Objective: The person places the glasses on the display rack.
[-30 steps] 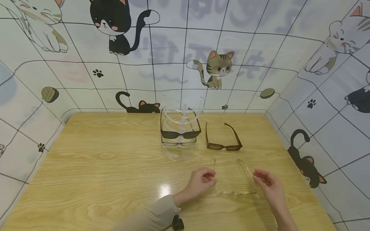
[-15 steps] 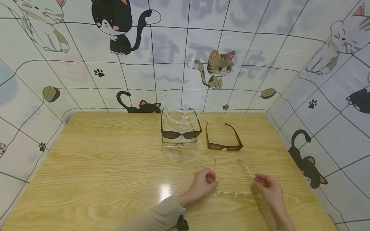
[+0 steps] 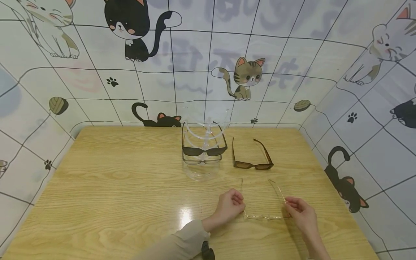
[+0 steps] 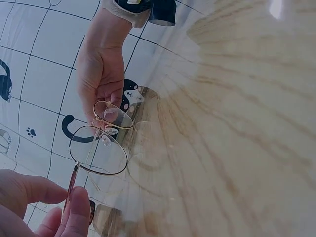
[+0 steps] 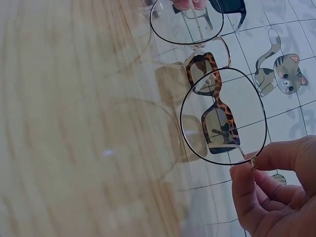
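Note:
Thin gold-rimmed eyeglasses [image 3: 266,217] with clear lenses are held at the front right of the table, temples unfolded and pointing away from me. My left hand [image 3: 229,206] pinches the left temple near its hinge; the left wrist view shows thumb and fingers [image 4: 79,207] on it. On the other side my right hand [image 3: 302,213] pinches the right temple. In the right wrist view its thumb and forefinger meet at the hinge beside the round dark rim [image 5: 265,123]. Whether the rims touch the table is hard to tell.
Behind stands a clear display stand [image 3: 208,137] bearing black sunglasses [image 3: 192,151] and, lower, thin-framed glasses [image 3: 191,162]. Tortoiseshell sunglasses [image 3: 246,165] lie unfolded to its right. Cat-patterned sheeting [image 3: 146,86] rises at the wooden table's [image 3: 113,173] back and sides.
My right hand has moved slightly down along the temple toward the hinge. My left hand has shifted slightly right. The eyeglasses stay almost in place, still held on both sides.

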Tool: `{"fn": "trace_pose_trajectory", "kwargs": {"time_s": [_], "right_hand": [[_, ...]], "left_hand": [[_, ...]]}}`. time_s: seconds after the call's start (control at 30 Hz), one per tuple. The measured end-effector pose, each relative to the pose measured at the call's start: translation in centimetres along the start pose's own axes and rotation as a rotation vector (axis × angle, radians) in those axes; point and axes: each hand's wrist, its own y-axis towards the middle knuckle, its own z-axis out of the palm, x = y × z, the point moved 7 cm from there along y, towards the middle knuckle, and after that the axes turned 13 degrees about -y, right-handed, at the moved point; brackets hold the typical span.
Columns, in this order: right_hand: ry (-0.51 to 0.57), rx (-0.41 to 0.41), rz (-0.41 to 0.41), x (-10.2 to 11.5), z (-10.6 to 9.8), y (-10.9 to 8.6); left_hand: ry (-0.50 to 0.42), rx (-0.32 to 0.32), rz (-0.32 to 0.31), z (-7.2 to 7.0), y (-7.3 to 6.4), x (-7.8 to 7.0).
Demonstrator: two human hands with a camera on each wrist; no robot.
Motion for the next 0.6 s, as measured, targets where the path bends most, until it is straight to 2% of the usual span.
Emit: {"fn": "trace_pose_trajectory", "kwargs": {"time_s": [0.27,0.5,0.6], "right_hand": [[0.111,0.01,0.003,0.6,0.2,-0.1],[0.125,0.012,-0.029,1.9,-0.1,-0.3],[0.208,0.005,-0.069,1.4,0.0,0.2]], "left_hand": [[-0.108,-0.019,-0.017,-0.7,-0.2,-0.4],[-0.16,-0.011,-0.015,-1.3,0.0,-2.2],[-0.177,-0.016,-0.016,-1.5,0.0,-3.1]]}}
